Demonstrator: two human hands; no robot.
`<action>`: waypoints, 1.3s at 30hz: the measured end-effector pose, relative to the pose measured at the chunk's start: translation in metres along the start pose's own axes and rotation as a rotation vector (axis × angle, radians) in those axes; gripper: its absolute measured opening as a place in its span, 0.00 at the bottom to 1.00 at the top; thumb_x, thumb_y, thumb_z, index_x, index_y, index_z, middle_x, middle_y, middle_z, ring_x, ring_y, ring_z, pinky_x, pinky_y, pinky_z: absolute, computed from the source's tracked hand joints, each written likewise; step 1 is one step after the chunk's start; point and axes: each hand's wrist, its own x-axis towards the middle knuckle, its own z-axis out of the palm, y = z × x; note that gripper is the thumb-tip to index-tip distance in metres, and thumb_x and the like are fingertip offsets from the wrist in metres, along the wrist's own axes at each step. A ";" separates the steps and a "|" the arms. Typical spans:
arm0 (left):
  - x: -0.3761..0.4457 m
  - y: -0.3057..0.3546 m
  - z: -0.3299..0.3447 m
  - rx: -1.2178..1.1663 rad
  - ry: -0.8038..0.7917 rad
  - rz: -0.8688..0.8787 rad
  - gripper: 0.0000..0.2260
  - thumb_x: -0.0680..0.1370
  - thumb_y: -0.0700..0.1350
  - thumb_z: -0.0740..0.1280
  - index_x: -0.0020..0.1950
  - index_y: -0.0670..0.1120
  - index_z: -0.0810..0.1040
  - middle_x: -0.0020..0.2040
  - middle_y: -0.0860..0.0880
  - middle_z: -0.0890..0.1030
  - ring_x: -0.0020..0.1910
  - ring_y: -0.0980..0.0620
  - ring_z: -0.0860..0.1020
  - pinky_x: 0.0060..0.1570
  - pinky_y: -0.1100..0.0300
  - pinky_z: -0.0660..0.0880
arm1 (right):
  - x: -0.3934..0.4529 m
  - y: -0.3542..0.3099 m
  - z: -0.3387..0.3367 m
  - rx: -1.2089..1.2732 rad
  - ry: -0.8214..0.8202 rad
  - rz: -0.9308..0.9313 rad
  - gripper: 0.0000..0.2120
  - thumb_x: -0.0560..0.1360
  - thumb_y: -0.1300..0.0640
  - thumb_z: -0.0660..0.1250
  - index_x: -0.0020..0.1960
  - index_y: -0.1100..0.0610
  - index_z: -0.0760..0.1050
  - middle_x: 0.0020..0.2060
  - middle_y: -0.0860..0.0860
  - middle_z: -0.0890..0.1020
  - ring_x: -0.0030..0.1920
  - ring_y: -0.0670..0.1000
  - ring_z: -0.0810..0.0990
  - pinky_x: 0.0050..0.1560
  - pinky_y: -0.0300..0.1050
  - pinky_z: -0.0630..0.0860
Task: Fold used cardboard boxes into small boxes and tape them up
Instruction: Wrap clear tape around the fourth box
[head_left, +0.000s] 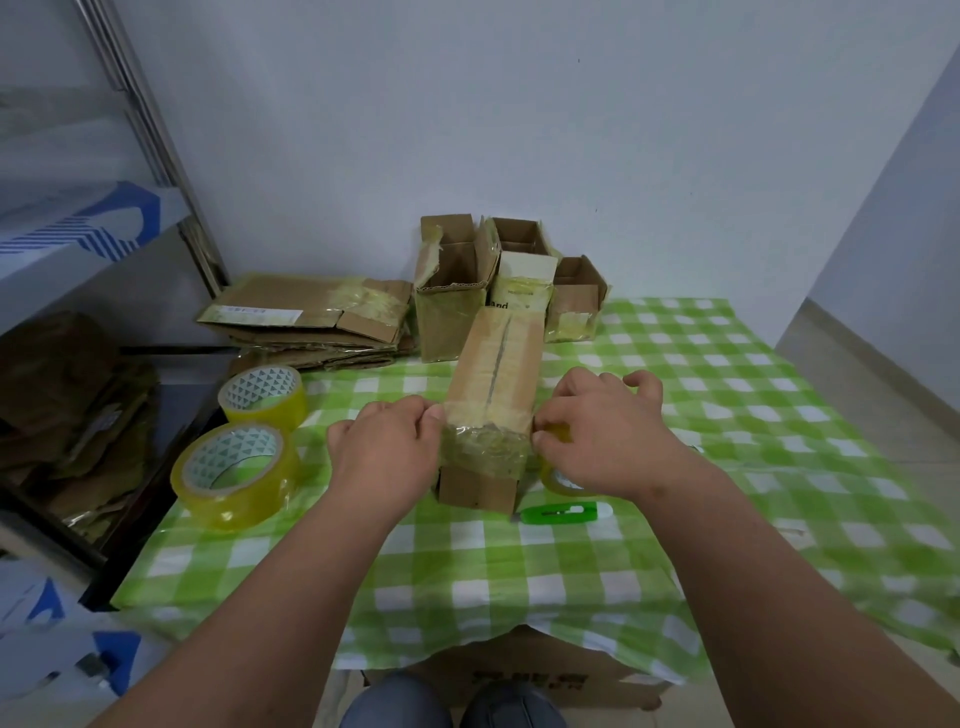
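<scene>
The box (491, 400) lies lengthwise mid-table (519, 571), flaps closed with the top seam showing, and a band of tape (483, 447) is stretched across its near end. The left hand (387, 449) pinches the tape at the box's left edge, while the right hand (602, 434) grips the roll (558, 467) against the right side. 3 open boxes (452, 296) stand behind, apparently done, while a flat stack (311, 322) and 2 spare rolls (244, 441) suggest much is left.

I see both forearms bare, extended forward and converging. My left hand (387, 449) is knuckles up, fingertips pinched together at its right edge. My right hand (605, 434) mirrors it, fingers curled, thumb tucked under.
</scene>
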 end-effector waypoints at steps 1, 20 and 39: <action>0.000 0.001 0.000 -0.021 -0.028 -0.008 0.16 0.84 0.57 0.52 0.53 0.53 0.77 0.39 0.57 0.76 0.51 0.49 0.76 0.56 0.53 0.60 | -0.001 0.000 0.000 -0.006 0.003 -0.006 0.12 0.78 0.42 0.58 0.55 0.41 0.79 0.56 0.44 0.70 0.60 0.50 0.68 0.71 0.60 0.47; -0.009 0.005 0.011 -0.221 0.023 -0.030 0.18 0.73 0.58 0.72 0.60 0.55 0.75 0.49 0.61 0.79 0.45 0.55 0.80 0.44 0.56 0.76 | -0.009 -0.019 0.015 -0.108 0.116 0.103 0.24 0.75 0.30 0.55 0.52 0.45 0.79 0.55 0.46 0.77 0.62 0.54 0.70 0.68 0.58 0.54; -0.021 0.010 0.028 -0.160 -0.104 0.079 0.21 0.81 0.56 0.61 0.75 0.66 0.63 0.60 0.51 0.82 0.55 0.50 0.79 0.51 0.56 0.76 | -0.010 -0.017 0.014 -0.200 0.079 0.043 0.26 0.76 0.30 0.53 0.54 0.46 0.80 0.54 0.46 0.78 0.61 0.54 0.70 0.69 0.59 0.54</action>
